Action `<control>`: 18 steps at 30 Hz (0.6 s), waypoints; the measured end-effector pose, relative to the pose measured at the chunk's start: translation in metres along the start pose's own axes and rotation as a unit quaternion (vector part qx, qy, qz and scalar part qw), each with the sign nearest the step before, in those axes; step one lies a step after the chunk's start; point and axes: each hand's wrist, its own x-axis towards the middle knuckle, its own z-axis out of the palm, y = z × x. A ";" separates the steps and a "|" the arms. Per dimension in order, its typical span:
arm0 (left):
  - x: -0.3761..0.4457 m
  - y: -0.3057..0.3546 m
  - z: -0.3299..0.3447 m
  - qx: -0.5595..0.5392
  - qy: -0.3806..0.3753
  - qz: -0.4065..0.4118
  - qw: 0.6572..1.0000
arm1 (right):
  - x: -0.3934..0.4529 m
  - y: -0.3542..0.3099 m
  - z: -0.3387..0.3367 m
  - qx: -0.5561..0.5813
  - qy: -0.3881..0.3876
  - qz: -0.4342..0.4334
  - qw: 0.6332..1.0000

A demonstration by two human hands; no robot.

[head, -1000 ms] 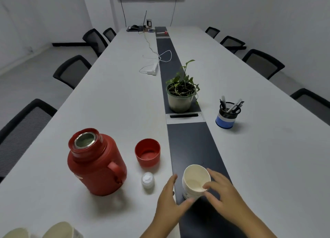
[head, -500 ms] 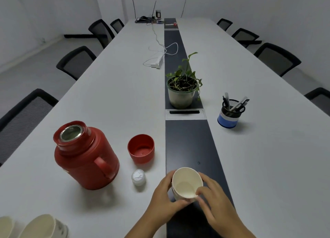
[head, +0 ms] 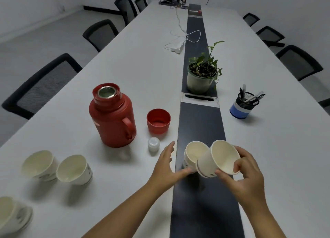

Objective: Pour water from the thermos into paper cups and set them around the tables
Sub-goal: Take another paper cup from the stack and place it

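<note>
My right grip [head: 244, 170] is pinching one paper cup [head: 218, 158] by its rim and side, tilting it just off the counter [head: 135, 73]. My left grip [head: 167, 168] is resting with fingers straight, its thumb touching the stack of cups [head: 193, 154] that is standing on the dark centre strip [head: 200, 123] between my grips. Left of my left grip three more cups are sitting: two [head: 38, 164] [head: 74, 169] side by side, one [head: 12, 212] at the counter's near edge. Just beyond it are lying one white stopper [head: 153, 144] and one red lid [head: 158, 118], with the one open red thermos [head: 112, 116] beside them. Farther off are standing one potted plant [head: 201, 77] and one pen holder [head: 243, 104].
</note>
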 end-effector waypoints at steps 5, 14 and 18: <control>-0.112 -0.090 -0.056 0.063 0.117 -0.006 0.991 | -0.047 -0.044 0.041 0.056 -0.072 -0.001 0.996; -0.310 -0.242 -0.189 0.262 0.284 -0.078 0.919 | -0.139 -0.123 0.211 0.177 -0.200 0.082 0.960; -0.330 -0.259 -0.229 0.341 0.290 -0.103 0.888 | -0.150 -0.153 0.263 0.132 -0.220 0.067 0.964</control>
